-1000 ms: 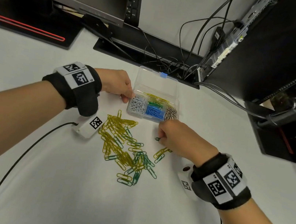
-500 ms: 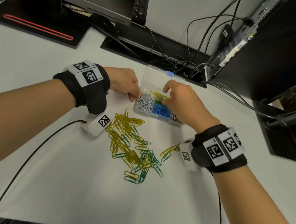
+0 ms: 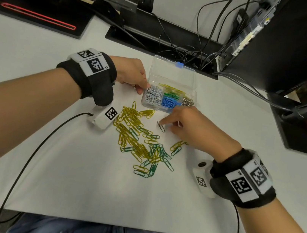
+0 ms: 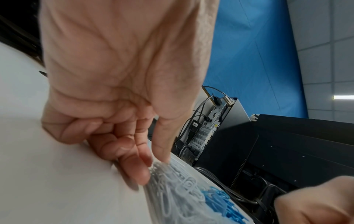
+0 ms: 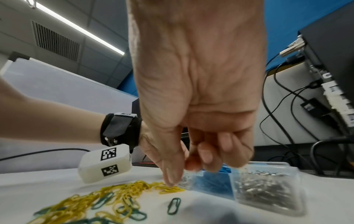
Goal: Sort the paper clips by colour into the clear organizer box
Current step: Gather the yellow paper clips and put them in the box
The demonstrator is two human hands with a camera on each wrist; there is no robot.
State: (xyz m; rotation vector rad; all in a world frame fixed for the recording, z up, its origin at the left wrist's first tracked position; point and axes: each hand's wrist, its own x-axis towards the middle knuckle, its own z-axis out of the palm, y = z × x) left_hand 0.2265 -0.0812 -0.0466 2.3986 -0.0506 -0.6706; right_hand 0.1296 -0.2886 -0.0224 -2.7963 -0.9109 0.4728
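Note:
The clear organizer box (image 3: 172, 73) stands open on the white table, holding white (image 3: 152, 96), yellow, green (image 3: 171, 95), blue (image 3: 168, 101) and silver paper clips (image 3: 187, 101) in separate compartments. My left hand (image 3: 134, 77) pinches the box's left wall, thumb on the rim (image 4: 162, 151) and fingers against the side. A pile of loose yellow and green clips (image 3: 137, 136) lies in front of the box. My right hand (image 3: 190, 130) is low over the table just right of the pile. Its outstretched finger reaches the end of a single green clip (image 3: 161, 126) that lies flat (image 5: 174, 206).
Two black monitor bases (image 3: 41, 9) and tangled cables (image 3: 188, 49) line the back of the table. A computer tower (image 3: 247, 30) stands back right. A black cable (image 3: 29, 157) curves over the near left. A few yellow and green clips (image 3: 177, 146) lie by my right wrist.
My right hand went from the table up over the box's compartments, then came back down to a single green clip in front of the box. The left hand has kept its hold.

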